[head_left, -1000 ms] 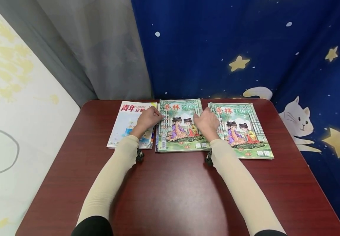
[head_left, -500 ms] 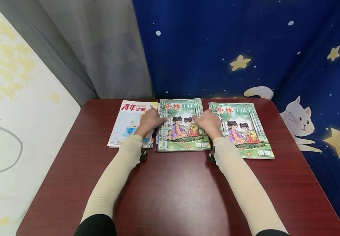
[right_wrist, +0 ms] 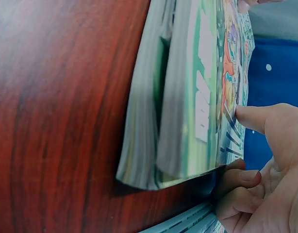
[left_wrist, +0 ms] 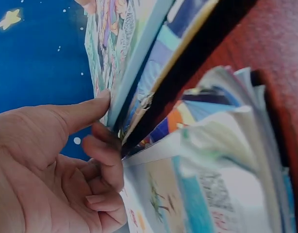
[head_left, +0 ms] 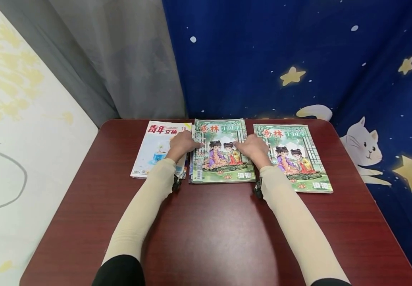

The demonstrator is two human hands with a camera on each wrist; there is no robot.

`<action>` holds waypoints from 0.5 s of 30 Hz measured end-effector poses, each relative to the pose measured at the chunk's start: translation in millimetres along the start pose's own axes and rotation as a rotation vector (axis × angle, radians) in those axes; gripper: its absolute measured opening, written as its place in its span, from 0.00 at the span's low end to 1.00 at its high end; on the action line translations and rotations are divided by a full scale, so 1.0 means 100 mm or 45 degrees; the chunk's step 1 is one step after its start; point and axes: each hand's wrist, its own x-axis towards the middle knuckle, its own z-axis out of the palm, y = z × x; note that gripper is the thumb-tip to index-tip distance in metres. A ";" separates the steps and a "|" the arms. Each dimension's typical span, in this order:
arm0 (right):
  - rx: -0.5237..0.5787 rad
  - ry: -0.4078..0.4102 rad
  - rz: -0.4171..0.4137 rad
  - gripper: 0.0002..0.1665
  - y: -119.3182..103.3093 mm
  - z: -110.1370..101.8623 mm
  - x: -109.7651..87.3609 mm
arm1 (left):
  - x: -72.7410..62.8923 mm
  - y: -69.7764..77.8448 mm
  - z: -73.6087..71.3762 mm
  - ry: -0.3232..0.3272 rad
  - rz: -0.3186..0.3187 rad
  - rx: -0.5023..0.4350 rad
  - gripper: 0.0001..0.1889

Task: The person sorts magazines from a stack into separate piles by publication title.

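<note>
Left of the frame's centre, a pile of white-covered 青年文摘 magazines (head_left: 152, 157) is lying on the red-brown table (head_left: 209, 238); beside it, the left hand (head_left: 181, 144) is pinching the left edge of the green-covered 意林 magazines (head_left: 224, 157) at the centre, the right hand (head_left: 253, 148) is pinching their right edge, and a matching green pile (head_left: 300, 161) is lying at right of centre.

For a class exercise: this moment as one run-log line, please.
left hand: grips middle magazine stack, left edge; right hand: grips same stack, right edge; left stack: white-topped; right stack: green-topped

Soft, pale glare on the tabletop (head_left: 224, 238)
</note>
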 end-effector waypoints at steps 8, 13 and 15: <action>0.043 0.018 -0.029 0.35 0.03 0.04 0.01 | -0.02 -0.10 0.02 0.014 0.147 -0.141 0.23; 0.065 0.020 -0.038 0.34 0.05 0.02 0.01 | -0.05 -0.13 0.04 0.068 0.218 -0.203 0.21; 0.070 0.020 -0.045 0.34 0.06 0.00 0.01 | -0.06 -0.12 0.04 0.090 0.240 -0.234 0.19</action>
